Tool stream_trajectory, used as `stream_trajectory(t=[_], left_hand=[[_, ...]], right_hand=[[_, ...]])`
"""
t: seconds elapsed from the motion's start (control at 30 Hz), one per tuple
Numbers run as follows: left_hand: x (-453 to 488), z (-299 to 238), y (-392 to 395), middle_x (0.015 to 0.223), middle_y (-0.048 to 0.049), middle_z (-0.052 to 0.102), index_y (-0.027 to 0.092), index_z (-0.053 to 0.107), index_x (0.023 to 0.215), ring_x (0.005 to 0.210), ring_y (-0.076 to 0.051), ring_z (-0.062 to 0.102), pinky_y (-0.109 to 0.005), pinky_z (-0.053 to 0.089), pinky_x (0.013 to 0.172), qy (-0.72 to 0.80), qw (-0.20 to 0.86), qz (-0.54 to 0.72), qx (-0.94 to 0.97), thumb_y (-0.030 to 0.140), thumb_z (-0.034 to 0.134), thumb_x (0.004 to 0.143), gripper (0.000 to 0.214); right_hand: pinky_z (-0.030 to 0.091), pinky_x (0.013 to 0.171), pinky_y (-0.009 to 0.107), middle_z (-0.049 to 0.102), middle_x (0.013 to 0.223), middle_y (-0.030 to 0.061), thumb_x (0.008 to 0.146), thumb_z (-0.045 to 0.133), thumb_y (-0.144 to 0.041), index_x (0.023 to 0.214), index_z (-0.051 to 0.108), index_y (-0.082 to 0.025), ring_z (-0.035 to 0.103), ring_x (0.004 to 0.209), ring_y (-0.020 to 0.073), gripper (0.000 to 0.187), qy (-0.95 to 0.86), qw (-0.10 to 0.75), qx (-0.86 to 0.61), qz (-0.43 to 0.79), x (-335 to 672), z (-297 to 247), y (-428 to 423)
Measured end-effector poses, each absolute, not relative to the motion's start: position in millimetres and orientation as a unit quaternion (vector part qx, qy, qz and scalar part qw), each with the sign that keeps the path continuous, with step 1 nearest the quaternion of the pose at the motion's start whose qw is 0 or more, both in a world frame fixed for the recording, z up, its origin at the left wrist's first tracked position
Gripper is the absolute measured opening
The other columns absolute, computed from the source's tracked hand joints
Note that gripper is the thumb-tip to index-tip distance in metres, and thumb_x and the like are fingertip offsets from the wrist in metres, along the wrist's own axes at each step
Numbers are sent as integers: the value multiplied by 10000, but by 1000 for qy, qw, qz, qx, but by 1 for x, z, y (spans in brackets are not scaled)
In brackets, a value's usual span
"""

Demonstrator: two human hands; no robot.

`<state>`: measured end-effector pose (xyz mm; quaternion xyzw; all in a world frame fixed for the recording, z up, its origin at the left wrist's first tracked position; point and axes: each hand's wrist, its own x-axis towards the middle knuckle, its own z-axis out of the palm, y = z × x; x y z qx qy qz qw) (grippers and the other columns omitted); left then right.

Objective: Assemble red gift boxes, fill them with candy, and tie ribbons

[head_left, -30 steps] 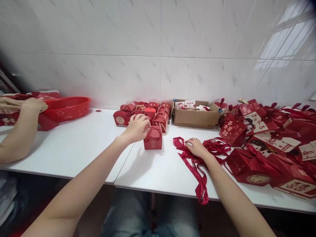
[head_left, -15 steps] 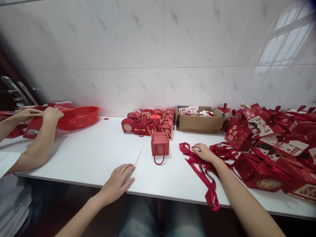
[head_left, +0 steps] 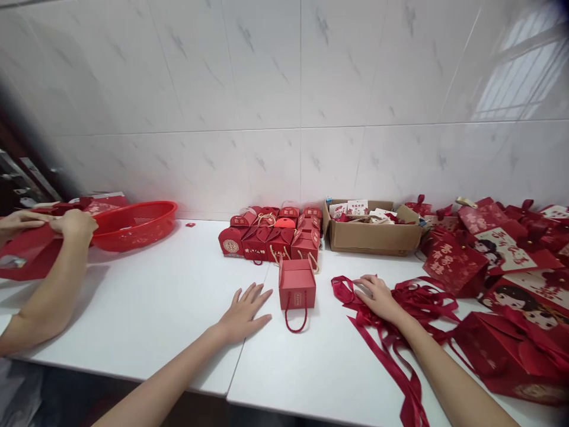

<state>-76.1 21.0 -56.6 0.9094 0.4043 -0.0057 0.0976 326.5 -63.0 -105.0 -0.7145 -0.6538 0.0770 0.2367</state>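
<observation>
The white tabletop is two slabs that meet at a seam running under the left hand, which lies flat with its fingers spread. Just to its right stands a small red box, its cord handle looped toward the near edge. The right hand rests palm down on a tangle of red ribbons; whether it pinches a strand cannot be told. Red gift bags crowd the right side. Farther back sit a cluster of small red boxes and a cardboard box. At far left, a co-worker's hands hold a red bag beside a red basket. Glossy white wall tiles rise behind.
</observation>
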Motion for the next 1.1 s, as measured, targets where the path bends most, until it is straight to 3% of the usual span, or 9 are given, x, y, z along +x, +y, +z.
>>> stream_trajectory(t=[0.13,0.23,0.37,0.53,0.67,0.77,0.9,1.0,1.1], left_hand=[[-54,-59,52,1429,-140,406,257,382,1409,1324,-349,325,-580,224,1067,424,82,43,901,541,345,921,566],[-43,-60,71,1240,-131,511,229,480,1291,1153,-320,441,-529,340,980,427,83,90,896,483,420,893,476],[-47,-64,81,1046,-92,551,214,551,1126,982,-252,518,-428,425,902,424,121,145,886,392,425,900,314],[-59,-72,75,897,-55,550,200,532,1021,789,-176,554,-303,479,738,414,230,252,844,328,409,934,197],[-60,-70,76,847,-35,557,207,529,1062,773,-160,568,-277,488,718,354,189,305,864,253,480,905,171],[-56,-66,75,853,-21,557,213,483,1163,719,-136,569,-248,505,657,339,130,369,856,221,529,873,294],[-47,-51,54,1031,-87,482,214,477,1191,937,-207,538,-345,504,763,330,50,477,813,181,483,870,323],[-32,-33,23,1121,-94,436,266,625,1063,1102,-272,458,-436,449,884,298,7,505,810,166,525,834,270],[-11,-16,-2,1208,-94,460,299,673,1060,1150,-301,452,-496,422,934,330,16,463,822,205,522,850,275]], right_hand=[[402,1008,448,548,1244,132,901,399,-328,1190,615,-209,509,1167,271,380,-642,229,-728,68,322,-115,-59],[375,1027,511,518,1298,191,920,315,-323,1222,602,-133,469,1242,319,458,-620,210,-755,45,313,-130,-59],[308,1047,611,392,1468,143,945,285,-431,1349,513,-240,343,1362,360,501,-603,173,-779,-13,302,-160,-62],[314,1035,636,403,1471,118,936,281,-511,1373,491,-263,354,1356,376,544,-606,114,-787,-3,308,-182,-66],[236,1111,585,357,1497,122,938,274,-500,1413,430,-183,291,1397,328,592,-598,168,-784,7,300,-159,-65],[186,1117,604,381,1473,166,905,372,-483,1389,455,-138,268,1398,358,600,-577,233,-781,54,288,-134,-63],[196,1085,650,418,1421,230,879,441,-422,1341,490,-90,304,1367,409,571,-573,319,-751,75,278,-107,-66],[266,1118,536,288,1503,204,900,413,-437,1405,381,-100,261,1407,324,607,-601,387,-697,59,278,-76,-71],[224,1161,453,165,1559,131,937,354,-439,1457,261,-156,154,1447,232,599,-611,465,-640,34,277,-35,-73]])
